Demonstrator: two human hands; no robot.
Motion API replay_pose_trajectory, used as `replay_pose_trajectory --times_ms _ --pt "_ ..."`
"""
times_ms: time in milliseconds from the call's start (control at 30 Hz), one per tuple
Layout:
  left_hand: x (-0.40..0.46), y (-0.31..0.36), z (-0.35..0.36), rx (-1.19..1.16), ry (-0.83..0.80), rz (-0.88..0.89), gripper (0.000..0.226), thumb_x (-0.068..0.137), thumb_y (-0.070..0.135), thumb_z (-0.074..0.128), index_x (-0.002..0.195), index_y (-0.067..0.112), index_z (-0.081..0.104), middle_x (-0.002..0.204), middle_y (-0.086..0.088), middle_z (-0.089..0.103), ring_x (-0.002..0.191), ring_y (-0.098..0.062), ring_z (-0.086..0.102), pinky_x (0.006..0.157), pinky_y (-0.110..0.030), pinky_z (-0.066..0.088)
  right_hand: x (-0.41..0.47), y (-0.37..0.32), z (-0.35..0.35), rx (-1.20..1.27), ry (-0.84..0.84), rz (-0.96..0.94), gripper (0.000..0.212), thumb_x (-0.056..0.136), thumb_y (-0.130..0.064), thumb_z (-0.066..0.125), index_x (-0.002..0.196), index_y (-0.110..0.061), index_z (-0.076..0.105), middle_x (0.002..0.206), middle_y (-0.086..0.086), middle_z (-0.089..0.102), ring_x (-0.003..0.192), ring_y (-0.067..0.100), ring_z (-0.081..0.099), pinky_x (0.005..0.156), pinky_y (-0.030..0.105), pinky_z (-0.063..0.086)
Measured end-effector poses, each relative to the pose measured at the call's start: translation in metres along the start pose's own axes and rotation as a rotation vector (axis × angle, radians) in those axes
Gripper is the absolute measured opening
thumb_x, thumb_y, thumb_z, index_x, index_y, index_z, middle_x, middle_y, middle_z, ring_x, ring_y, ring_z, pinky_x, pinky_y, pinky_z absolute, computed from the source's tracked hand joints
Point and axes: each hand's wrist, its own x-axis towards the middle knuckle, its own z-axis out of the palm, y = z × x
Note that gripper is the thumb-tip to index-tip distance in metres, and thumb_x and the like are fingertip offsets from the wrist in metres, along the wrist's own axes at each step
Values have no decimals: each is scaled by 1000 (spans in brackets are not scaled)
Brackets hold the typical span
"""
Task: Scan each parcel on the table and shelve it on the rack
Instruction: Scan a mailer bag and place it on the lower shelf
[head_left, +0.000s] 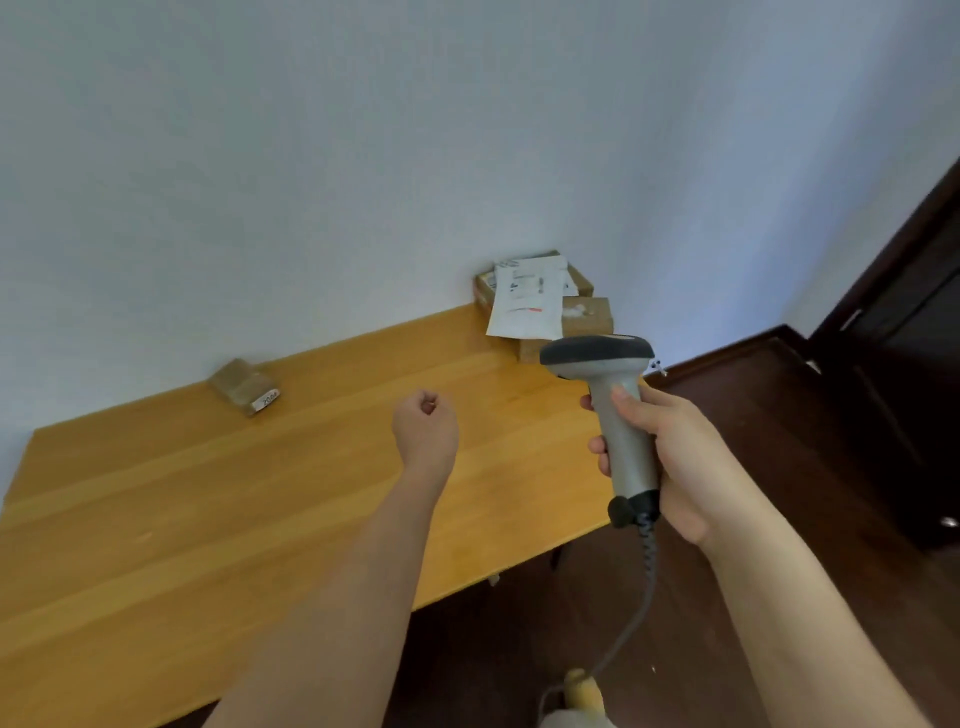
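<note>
1. The table (208, 519) fills the lower left of the view, and its right edge ends just under your right forearm. The rack is not in view, so I judge that you must turn away from the table after each scan.

2. The pile of parcels (540, 301) lies at the far right corner of the table, at about 1 o'clock from your left hand, against the wall. A white label sheet (527, 296) lies tilted on top of it. Begin here, I think, because the scanner is already near to it.

3. Your right hand (670, 457) has its grip closed around the handle of the scanner (618, 405), and the head points toward the pile. Aim the head squarely at the printed side of the sheet, and keep the cable (641, 597) free of the table edge.

4. Your left hand (426, 421) is above the middle of the table, curled into a loose fist with nothing in it. Use it to flatten the sheet, or to turn a parcel so that its code faces up.

5. The small parcel (244, 387) lies alone at 10 o'clock from your left hand, well apart from the pile. Its white label is at the near end, so you may need to bring the scanner across to it.
</note>
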Motion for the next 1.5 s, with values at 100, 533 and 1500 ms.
replay_pose_trajectory --times_ms 100,533,1500 --pt "32 4 52 -16 -171 -169 14 94 19 53 101 8 57 91 -10 57 60 -21 50 58 -32 46 50 -10 -23 18 29 16 23 98 -25 58 109 -7 67 101 10 66 65 17 62 60 33 51" --pt "169 26 205 -439 12 -621 88 90 28 70 154 21 9 117 -4 40 72 -17 66 61 -23 58 247 -48 -103 -28 -42 151 24 99 -26 56 111 -8 67 94 4 69 67 17 61 61 31 53" --pt "105 -130 78 818 -86 -276 53 87 14 53 138 13 38 145 -9 31 120 -26 39 93 -37 38 275 20 40 -230 -250 408 30 99 -33 56 119 -10 60 88 6 66 58 14 63 56 30 53"
